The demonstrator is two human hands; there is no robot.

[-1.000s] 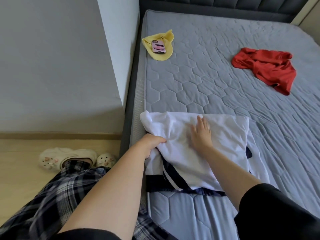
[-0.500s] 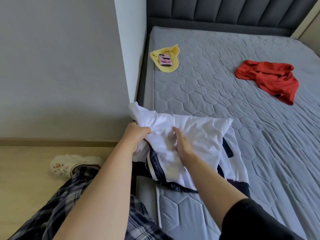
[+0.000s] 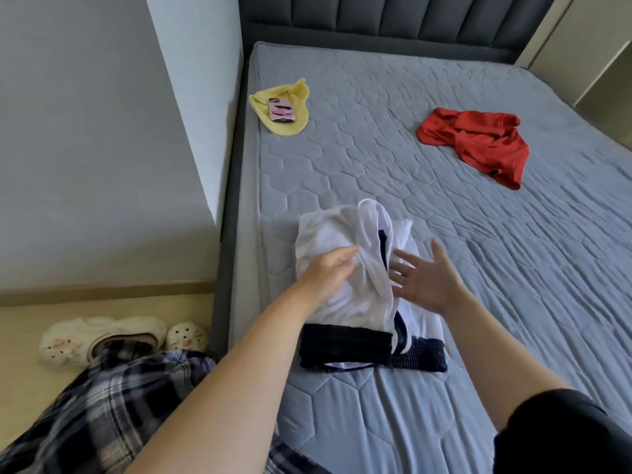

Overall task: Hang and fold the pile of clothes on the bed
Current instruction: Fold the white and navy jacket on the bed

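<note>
**1. Handling.** The white garment (image 3: pixel 328 234) lay on the near left part of the bed (image 3: pixel 444 234), close to the mattress edge. It was partly folded, with its navy hem band (image 3: pixel 345 347) toward me. I judged it light, soft and limp. Thin cloth of this kind would hold no shape, would sag from any single hold and would slide readily over the quilted cover. I judged it not fragile. A raised flap stood along the middle of the garment.

**2. Where to take hold.** I judged edges and fold lines the best places. One hand should pinch the free flap edge. The other should lie flat on the lower layers, so that the stack does not shift as the flap goes over.

**3. Grip state.**
- **Left hand** (image 3: pixel 328 273): grip narrow, with fingers and thumb pinched on a ridge of white fabric at the raised flap.
- **Right hand** (image 3: pixel 427 278): grip wide, with fingers straight and spread, holding nothing. It was just beside the navy-edged side of the flap, above the lower layer. I could not tell whether the palm pressed the cloth or hovered just over it.

**4. Other work.** A red garment (image 3: pixel 478 145) lay crumpled, well apart from the white one, toward the far right of the bed. It was not yet folded.
</note>
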